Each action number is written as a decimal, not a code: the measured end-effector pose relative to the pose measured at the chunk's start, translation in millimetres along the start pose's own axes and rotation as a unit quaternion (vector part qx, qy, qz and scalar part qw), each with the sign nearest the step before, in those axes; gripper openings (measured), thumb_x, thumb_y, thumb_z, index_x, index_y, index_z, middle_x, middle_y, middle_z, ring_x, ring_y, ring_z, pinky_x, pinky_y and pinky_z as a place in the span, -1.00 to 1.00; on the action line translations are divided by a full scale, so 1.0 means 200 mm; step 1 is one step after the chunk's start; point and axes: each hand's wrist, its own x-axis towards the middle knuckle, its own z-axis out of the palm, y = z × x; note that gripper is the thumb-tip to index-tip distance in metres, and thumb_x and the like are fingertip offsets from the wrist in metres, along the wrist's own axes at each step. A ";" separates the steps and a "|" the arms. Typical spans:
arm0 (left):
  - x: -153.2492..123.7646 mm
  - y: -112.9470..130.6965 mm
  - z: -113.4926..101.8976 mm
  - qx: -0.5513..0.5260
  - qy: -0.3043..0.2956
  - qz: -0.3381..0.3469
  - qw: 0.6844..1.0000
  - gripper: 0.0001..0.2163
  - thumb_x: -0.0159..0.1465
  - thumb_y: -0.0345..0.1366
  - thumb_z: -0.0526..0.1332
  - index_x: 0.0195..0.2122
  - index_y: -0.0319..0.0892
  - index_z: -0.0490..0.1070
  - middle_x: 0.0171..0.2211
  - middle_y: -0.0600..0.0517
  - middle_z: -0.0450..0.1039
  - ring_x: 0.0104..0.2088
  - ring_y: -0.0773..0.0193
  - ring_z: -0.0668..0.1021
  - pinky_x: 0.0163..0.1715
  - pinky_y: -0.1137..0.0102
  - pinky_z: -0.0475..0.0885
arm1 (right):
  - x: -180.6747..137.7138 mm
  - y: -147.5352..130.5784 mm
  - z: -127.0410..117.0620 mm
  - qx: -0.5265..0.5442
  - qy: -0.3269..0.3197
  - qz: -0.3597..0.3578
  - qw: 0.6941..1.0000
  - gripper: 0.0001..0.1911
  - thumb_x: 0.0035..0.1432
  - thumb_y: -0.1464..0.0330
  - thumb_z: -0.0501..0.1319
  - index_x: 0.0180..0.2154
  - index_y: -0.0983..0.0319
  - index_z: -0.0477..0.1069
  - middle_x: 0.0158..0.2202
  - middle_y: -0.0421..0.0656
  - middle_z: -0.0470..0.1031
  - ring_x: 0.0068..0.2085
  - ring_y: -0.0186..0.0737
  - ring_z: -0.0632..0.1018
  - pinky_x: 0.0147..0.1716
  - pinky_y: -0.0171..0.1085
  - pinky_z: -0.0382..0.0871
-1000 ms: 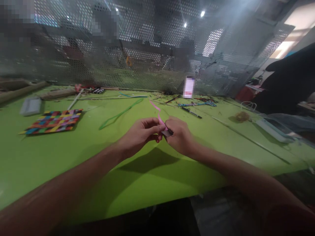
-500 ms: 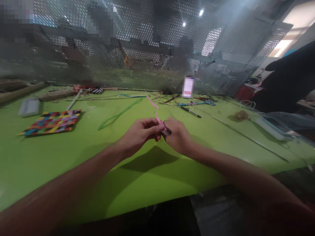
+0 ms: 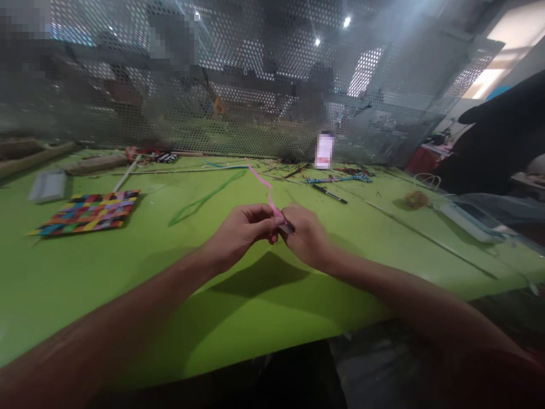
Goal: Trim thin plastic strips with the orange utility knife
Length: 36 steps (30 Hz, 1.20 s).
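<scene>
My left hand (image 3: pixel 247 234) is closed, its thumb and fingers pinching a thin pink strip (image 3: pixel 260 177). The strip runs away from the fingertips across the table, bending on its way. Against it, my right hand (image 3: pixel 305 236) is closed around a small knife (image 3: pixel 287 228) with a flat grey blade and a dark edge; most of it is hidden in the fist. Both hands meet just above the green table (image 3: pixel 264 341), and the strip passes between them beside the blade. A looped green strip (image 3: pixel 204 200) lies farther off to the left.
On the left lie a colourful woven mat (image 3: pixel 91 213) and a clear box (image 3: pixel 47 186). Toward the back right are a black pen (image 3: pixel 329 193), a blue patterned strip (image 3: pixel 340 179) and a long thin stick (image 3: pixel 430 237). A perforated metal screen (image 3: pixel 255 113) stands behind. A person in dark clothing (image 3: pixel 506 136) is at right.
The far end of the pink strip has shifted slightly left. Both hands keep nearly the same place and grip, and the view has moved only a little.
</scene>
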 end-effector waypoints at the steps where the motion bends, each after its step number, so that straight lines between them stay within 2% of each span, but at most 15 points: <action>1: 0.00 0.00 0.00 0.003 0.000 0.001 1.000 -0.94 0.22 -0.32 0.40 -0.34 -0.19 0.61 -0.38 0.04 0.54 -0.43 0.41 0.47 -0.37 0.47 0.41 | 0.00 0.00 0.00 0.005 -0.001 0.000 1.000 -0.71 0.27 0.53 0.10 -0.50 0.29 0.41 -0.49 -0.18 0.41 -0.40 -0.35 0.36 -0.35 -0.35 0.12; 16: 0.00 0.01 0.00 0.047 0.008 0.012 0.999 -0.91 0.19 -0.32 0.40 -0.36 -0.22 0.59 -0.40 0.01 0.53 -0.44 0.36 0.47 -0.36 0.41 0.40 | 0.00 -0.01 0.00 0.002 -0.021 0.022 1.000 -0.73 0.30 0.51 0.13 -0.48 0.28 0.39 -0.46 -0.18 0.40 -0.38 -0.33 0.37 -0.33 -0.34 0.14; 25: 0.00 0.01 0.00 0.063 0.013 0.016 0.998 -0.90 0.20 -0.30 0.40 -0.36 -0.23 0.59 -0.42 0.02 0.52 -0.45 0.37 0.47 -0.36 0.41 0.40 | -0.01 0.00 0.01 0.012 0.001 -0.002 1.000 -0.69 0.31 0.50 0.10 -0.50 0.28 0.37 -0.49 -0.20 0.37 -0.40 -0.35 0.34 -0.34 -0.34 0.09; 36: 0.00 0.01 -0.01 0.082 0.012 0.026 0.996 -0.91 0.17 -0.31 0.40 -0.36 -0.22 0.59 -0.45 0.03 0.53 -0.47 0.36 0.48 -0.37 0.41 0.40 | -0.01 0.01 0.02 0.025 -0.007 0.000 1.000 -0.71 0.27 0.54 0.10 -0.49 0.29 0.40 -0.48 -0.20 0.38 -0.38 -0.36 0.35 -0.32 -0.35 0.10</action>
